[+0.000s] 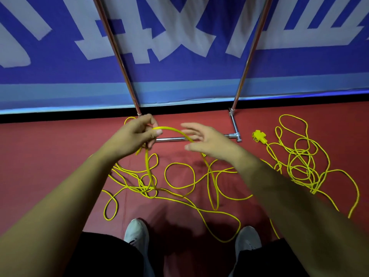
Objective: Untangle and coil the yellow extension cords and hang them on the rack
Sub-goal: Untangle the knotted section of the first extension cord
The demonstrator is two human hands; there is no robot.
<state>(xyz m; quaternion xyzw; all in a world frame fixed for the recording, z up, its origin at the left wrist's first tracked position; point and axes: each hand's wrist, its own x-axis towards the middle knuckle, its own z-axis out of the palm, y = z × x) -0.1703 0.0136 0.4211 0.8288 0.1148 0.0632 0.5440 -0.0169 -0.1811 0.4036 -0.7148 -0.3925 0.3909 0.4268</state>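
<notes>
Red floor (60, 156) before a blue banner: left hand (135, 134) pinches a raised loop of yellow cord (171, 130); right hand (207, 140), fingers spread, empty. Remaining cord sprawls tangled; each added loop should match the first.

This looks like a sports hall or event venue rather than a home; the floor (50, 148) is red matting laid in wide sheets, a seam (127, 192) running through it; a big blue banner (179, 74) with huge white lettering covers the wall down to a black skirting strip (60, 117); a bare chrome rack (119, 52) stands against it, yellow extension cords (179, 177) strewn at its foot.
</notes>
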